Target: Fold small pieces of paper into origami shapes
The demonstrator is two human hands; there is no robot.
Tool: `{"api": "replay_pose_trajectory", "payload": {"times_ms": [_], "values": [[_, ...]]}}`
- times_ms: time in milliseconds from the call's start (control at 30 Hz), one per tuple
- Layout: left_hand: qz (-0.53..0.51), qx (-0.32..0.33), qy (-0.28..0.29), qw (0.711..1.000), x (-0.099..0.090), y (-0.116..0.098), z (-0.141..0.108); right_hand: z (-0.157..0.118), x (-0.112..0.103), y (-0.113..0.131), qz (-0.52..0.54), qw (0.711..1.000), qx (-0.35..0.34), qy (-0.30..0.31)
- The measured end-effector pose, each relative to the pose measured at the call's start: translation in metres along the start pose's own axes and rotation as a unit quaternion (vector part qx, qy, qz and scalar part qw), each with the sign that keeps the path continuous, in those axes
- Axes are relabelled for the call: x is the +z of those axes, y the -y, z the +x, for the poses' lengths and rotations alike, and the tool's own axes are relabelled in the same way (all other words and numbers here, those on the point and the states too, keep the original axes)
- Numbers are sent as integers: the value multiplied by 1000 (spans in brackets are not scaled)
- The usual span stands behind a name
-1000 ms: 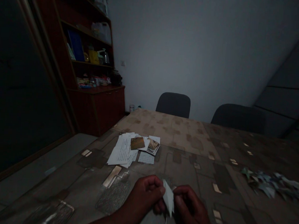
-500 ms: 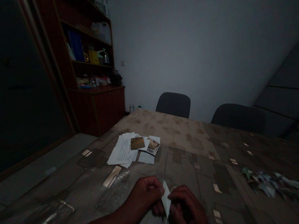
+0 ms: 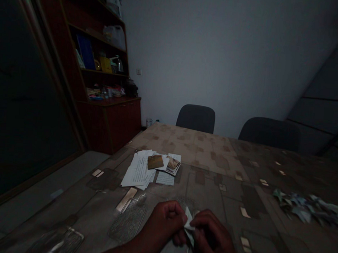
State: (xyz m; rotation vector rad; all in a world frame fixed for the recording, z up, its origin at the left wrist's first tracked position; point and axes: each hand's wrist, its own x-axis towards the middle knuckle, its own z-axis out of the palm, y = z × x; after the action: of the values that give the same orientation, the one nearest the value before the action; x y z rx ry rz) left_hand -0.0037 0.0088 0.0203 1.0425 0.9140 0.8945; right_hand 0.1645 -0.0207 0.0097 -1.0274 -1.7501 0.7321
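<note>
A small folded piece of pale paper (image 3: 188,217) is held between both hands near the bottom centre, above the patterned tablecloth. My left hand (image 3: 164,224) pinches its left side between thumb and fingers. On the right side, my right hand (image 3: 213,234) grips the paper with thumb and fingertips. The paper has a pointed upper tip, and its lower part angles down to the right. Fingers cover part of its middle.
Printed sheets (image 3: 140,170) and small picture cards (image 3: 155,162) lie beyond my hands. A pile of folded papers (image 3: 309,209) sits at the right. Two chairs (image 3: 196,117) stand behind the table (image 3: 168,136); a red-brown cabinet (image 3: 122,120) is at the back left.
The folded paper has changed shape: its lower part is now bent at the middle, where before it was one long flat diamond. Both hands have barely moved.
</note>
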Motion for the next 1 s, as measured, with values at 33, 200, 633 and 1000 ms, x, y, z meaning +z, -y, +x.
{"api": "replay_pose_trajectory", "payload": {"times_ms": [33,200,633,1000], "values": [[-3,-1,3,1000,0,1,0,0,0,0,3,1000,10,-3],[-30,14,14,999,-1,2,1,-3,4,-4,37,995,80,-39],[-15,28,22,999,5,3,-2,-5,4,-11,56,988,138,-39],[-7,44,-17,999,4,5,-1,-1,8,-4,45,995,25,-83]]}}
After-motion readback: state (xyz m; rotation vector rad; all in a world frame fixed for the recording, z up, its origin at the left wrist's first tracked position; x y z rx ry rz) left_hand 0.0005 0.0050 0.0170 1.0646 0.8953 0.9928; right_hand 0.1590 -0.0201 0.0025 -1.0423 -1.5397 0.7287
